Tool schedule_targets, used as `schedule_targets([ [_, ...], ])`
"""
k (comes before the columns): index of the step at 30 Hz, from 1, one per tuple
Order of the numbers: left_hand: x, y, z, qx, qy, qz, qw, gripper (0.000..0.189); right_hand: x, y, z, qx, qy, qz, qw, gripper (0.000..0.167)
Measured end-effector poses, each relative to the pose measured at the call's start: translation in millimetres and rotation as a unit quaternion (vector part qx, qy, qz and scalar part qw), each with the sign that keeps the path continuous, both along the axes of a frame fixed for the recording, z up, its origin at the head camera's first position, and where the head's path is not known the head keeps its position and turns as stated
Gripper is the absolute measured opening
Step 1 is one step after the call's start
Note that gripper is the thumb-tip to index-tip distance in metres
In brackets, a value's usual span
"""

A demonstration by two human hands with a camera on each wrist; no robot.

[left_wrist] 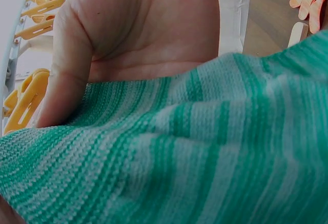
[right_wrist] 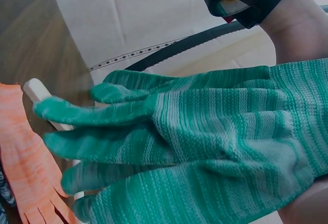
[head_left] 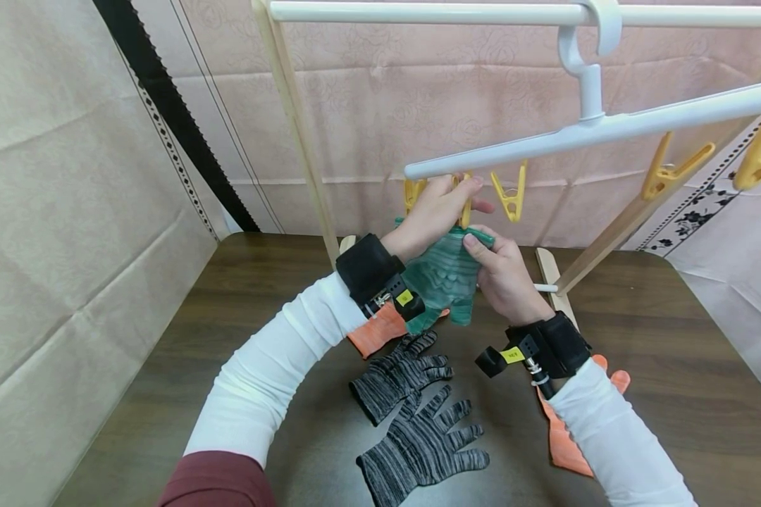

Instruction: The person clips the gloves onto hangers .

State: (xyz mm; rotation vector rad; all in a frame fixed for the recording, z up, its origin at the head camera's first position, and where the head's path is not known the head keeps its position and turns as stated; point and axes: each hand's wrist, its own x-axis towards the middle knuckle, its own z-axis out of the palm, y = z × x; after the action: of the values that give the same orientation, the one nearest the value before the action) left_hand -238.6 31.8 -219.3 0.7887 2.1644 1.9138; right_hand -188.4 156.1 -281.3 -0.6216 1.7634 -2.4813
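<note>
A green-and-grey striped knit glove (head_left: 447, 271) hangs cuff up below the left end of a pale blue hanger (head_left: 514, 149); its fingers (right_wrist: 92, 149) dangle downward. My left hand (head_left: 434, 215) is at the cuff and pinches a yellow clothespin (head_left: 466, 204) there. My right hand (head_left: 507, 271) grips the cuff's right side, its thumb on the near face, as the left wrist view also shows of the right hand (left_wrist: 138, 34). Another yellow clothespin (head_left: 413, 193) sits left of the left hand, at the hanger's end. In the left wrist view, the glove (left_wrist: 205, 147) hides most of my left hand.
More yellow clothespins (head_left: 510, 193) hang along the hanger, which hooks over a white rod (head_left: 431, 12) on a wooden stand (head_left: 298, 127). Black-and-grey gloves (head_left: 418, 447) lie on the brown table (head_left: 279, 429). Orange gloves (head_left: 564, 440) lie partly behind both arms.
</note>
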Motion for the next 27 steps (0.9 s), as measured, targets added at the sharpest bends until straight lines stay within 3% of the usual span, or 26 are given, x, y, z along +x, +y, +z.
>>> schedule_targets([
  [9,2.7,-1.1,1.5,0.003,0.002,-0.008,1.0,0.031,-3.0,0,2.9,-0.038,-0.022,0.014,0.9989,0.017],
  [17,11.0,-3.6,10.3,0.001,-0.017,-0.017,0.9997,0.032,-4.3,0,7.0,-0.051,-0.044,0.022,0.9975,0.018],
  [27,-0.3,-2.1,1.2,0.01,-0.025,-0.031,0.9991,0.024,-6.3,-2,10.6,-0.047,-0.046,0.013,0.9977,0.015],
])
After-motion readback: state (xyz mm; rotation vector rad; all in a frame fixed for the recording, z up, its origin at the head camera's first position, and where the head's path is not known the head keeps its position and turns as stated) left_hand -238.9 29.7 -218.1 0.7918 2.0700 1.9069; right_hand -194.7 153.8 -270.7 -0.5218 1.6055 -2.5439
